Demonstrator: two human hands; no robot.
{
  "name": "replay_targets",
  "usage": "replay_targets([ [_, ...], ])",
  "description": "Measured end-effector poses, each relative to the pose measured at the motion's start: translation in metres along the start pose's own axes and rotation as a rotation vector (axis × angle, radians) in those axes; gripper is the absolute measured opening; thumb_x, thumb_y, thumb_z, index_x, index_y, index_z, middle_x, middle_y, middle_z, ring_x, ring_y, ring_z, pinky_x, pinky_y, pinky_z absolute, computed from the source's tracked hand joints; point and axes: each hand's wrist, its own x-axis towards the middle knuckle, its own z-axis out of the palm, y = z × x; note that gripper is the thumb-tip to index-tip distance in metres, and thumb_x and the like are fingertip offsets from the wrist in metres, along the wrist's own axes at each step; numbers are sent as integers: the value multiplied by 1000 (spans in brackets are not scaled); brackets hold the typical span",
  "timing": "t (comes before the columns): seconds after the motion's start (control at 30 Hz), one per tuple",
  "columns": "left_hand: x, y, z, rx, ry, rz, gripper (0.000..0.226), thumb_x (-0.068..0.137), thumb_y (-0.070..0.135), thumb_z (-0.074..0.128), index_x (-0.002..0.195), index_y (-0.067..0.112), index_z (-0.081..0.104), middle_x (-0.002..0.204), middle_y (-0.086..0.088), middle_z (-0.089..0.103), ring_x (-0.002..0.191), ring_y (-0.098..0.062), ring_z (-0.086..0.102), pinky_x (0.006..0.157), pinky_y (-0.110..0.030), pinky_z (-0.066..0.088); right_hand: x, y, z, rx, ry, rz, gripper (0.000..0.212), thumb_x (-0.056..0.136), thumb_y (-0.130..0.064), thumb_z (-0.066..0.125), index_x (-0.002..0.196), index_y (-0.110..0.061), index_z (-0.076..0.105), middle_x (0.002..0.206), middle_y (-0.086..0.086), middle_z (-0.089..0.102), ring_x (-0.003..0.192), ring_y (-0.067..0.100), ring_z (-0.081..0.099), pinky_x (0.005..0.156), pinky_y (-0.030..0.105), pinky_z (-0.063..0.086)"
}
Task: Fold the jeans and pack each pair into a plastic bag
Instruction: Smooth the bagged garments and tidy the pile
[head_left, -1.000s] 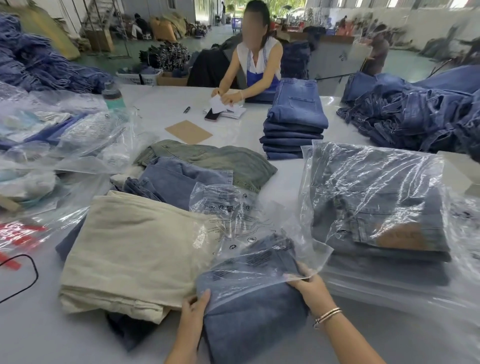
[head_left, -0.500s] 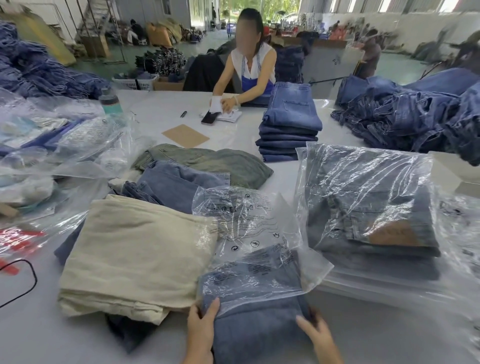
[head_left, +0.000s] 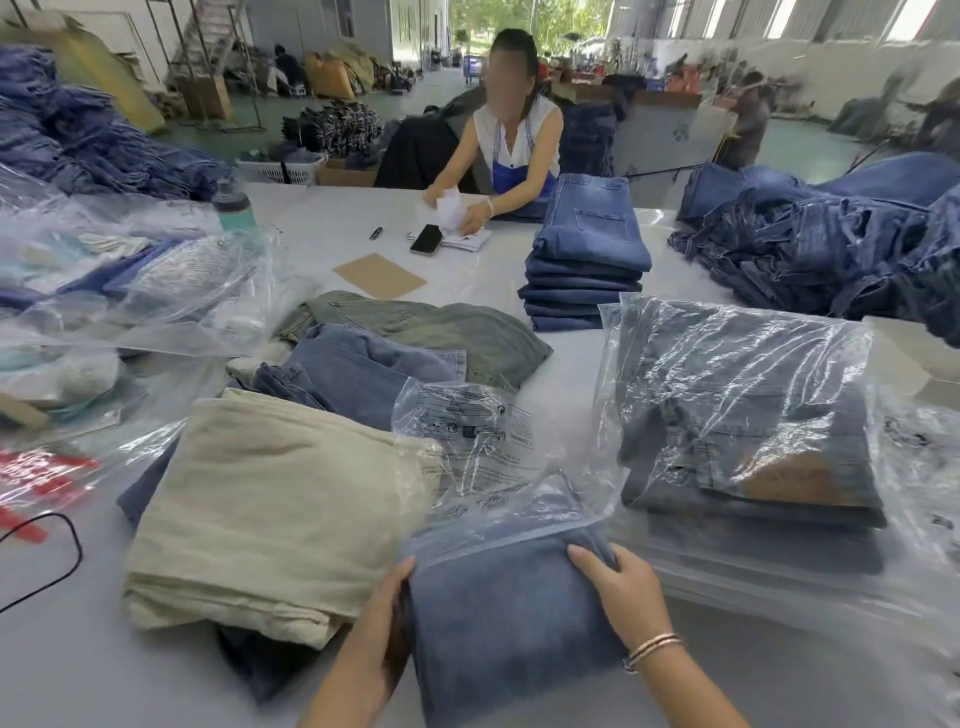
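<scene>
Folded blue jeans (head_left: 511, 613) are held at both sides, far end partly inside a clear plastic bag (head_left: 488, 457).

The left hand (head_left: 382, 631) is curled against the jeans' left edge, thumb on top; the right hand (head_left: 621, 587) is laid over the right upper corner with fingers bent round the fold, a bracelet (head_left: 652, 649) seen at the wrist. The jeans lie at the near edge of the white worktop (head_left: 62, 654), between a folded beige garment (head_left: 270, 509) on the left and a stack of bagged jeans (head_left: 743, 410) on the right. A stack of folded blue jeans (head_left: 587, 254) is noted farther back, before a seated person (head_left: 511, 140).
</scene>
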Motion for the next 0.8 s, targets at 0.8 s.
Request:
replay_targets([
  [0.8,10,-61,-58,535,-112,-36,66,83,5,66,141,-4,35,137,1,51,117,0,49,87,-11,47,12,32,17,153,-62,451,42,93,-24,59,113,12,61,121,26,60,114,34,56,90,32,42],
])
